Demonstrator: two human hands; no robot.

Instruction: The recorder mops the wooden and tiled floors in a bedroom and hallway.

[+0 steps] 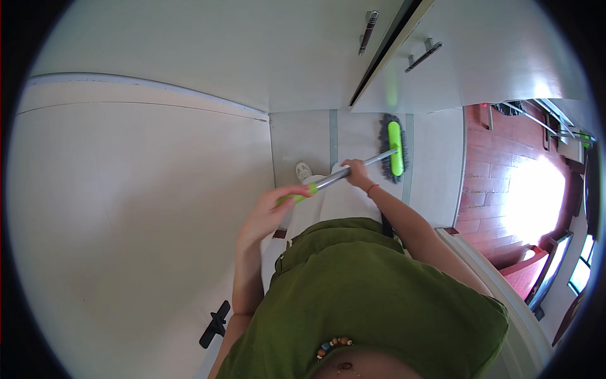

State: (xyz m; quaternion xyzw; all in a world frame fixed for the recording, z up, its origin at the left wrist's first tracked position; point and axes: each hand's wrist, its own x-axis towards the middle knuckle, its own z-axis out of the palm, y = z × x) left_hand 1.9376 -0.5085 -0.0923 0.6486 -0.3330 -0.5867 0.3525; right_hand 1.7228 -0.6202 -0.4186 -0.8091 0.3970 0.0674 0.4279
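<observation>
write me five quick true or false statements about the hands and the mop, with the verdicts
1. The mop head has a grey fringe around a bright green bar: true.
2. The left hand holds the green grip: true.
3. The right hand is pressed on the mop head: false, it holds the pole between the grip and the head.
4. A red band circles the right wrist: true.
5. The mop head is on the reddish floor: false, it is at the pale floor.

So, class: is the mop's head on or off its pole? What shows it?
On: the silver pole runs up to the mop head, meeting the middle of its green back.
</observation>
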